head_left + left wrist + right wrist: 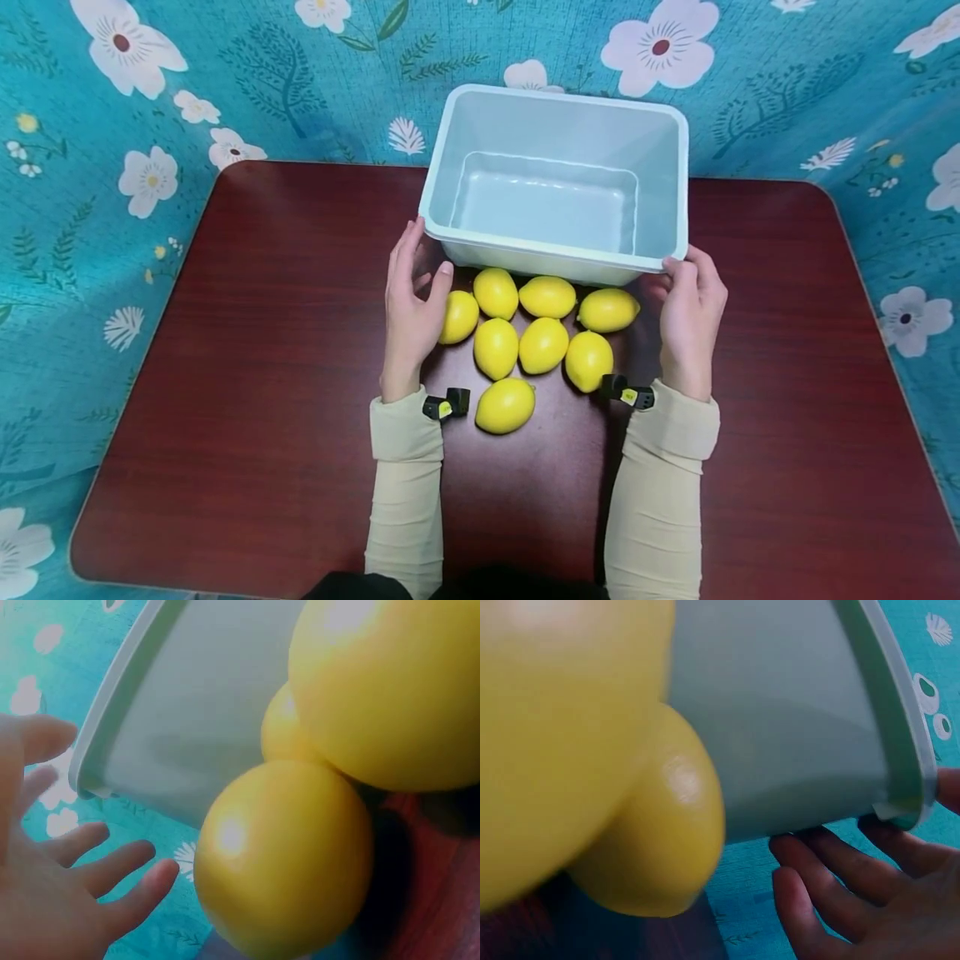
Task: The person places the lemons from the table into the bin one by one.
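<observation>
A pale blue plastic bin [555, 250] stands at the back of the table, with nothing inside it. Several yellow lemons [496, 348] lie in a loose cluster before its front wall. My left hand [412, 321] is at the bin's front left corner, fingers extended; in the left wrist view they are spread and apart from the wall. My right hand [688, 325] holds the front right corner, thumb at the rim and fingers against the wall below, as the right wrist view shows. One lemon [460, 317] sits beside my left thumb.
The dark red wooden table [285, 350] has rounded corners. A teal flowered cloth [300, 92] hangs behind it and at the sides. One lemon [506, 406] lies nearer to me, between my forearms.
</observation>
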{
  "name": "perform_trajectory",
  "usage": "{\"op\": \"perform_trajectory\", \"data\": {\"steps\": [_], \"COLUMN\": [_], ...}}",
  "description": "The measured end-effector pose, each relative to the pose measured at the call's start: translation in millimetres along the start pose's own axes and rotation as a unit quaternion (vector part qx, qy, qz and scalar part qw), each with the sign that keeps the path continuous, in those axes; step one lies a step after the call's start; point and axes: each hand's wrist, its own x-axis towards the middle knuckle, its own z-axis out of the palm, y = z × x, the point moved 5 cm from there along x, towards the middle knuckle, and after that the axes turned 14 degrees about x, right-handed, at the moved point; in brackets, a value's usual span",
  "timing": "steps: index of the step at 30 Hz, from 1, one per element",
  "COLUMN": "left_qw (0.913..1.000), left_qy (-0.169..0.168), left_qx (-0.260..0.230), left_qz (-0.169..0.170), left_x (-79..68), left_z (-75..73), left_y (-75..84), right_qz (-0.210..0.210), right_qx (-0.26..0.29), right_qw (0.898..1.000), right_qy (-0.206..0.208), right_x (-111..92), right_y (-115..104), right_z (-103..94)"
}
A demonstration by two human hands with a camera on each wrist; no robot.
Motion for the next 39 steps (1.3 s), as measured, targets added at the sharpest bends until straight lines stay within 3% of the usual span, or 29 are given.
{"op": "perform_trajectory", "data": {"steps": [6,12,15,20,23,25,28,30,33,36,39], "left_qw": [0.9999,0.9988,0.9978,0.997,0.997,0.9941,0.9812,0.9675,0.9459,0.9328,0.9307], "left_qy": [-0.002,0.048,0.064,0.07,0.06,0.032,-0.057,-0.134,-0.233,-0.275,-0.275], "left_qx": [0.011,0.001,-0.012,-0.032,0.005,0.053,0.135,0.173,0.192,0.201,0.211], "left_qz": [0.008,0.012,0.014,-0.003,-0.05,-0.089,-0.126,-0.127,-0.118,-0.116,-0.116], "left_x": [-1.0,-4.4,-4.6,-0.4,1.9,1.2,-1.8,-4.6,-9.3,-12.0,-11.9], "left_z": [4.1,-1.9,-5.8,-11.1,-15.2,-18.4,-17.3,-12.7,-4.0,0.6,1.4], "left_y": [8.2,11.5,8.8,-16.6,-41.3,-53.2,-66.8,-71.7,-73.1,-71.2,-69.2], "right_qz": [0.002,0.011,0.021,0.042,0.059,0.06,0.055,0.044,0.035,0.021,0.011], "right_qx": [0.008,0.003,0.013,0.009,-0.021,-0.093,-0.222,-0.299,-0.35,-0.377,-0.387], "right_qw": [1.0,0.999,0.998,0.994,0.986,0.977,0.947,0.92,0.892,0.877,0.875], "right_qy": [-0.01,-0.052,-0.053,-0.097,-0.151,-0.185,-0.224,-0.252,-0.284,-0.296,-0.292], "right_x": [2,2,2,2,0,-1,-2,-2,-2,-2,-1], "right_y": [-1,5,7,9,9,9,11,14,18,20,20], "right_z": [-1.5,-4.0,-7.8,-12.9,-18.3,-22.7,-26.7,-26.0,-21.8,-19.3,-19.2]}}
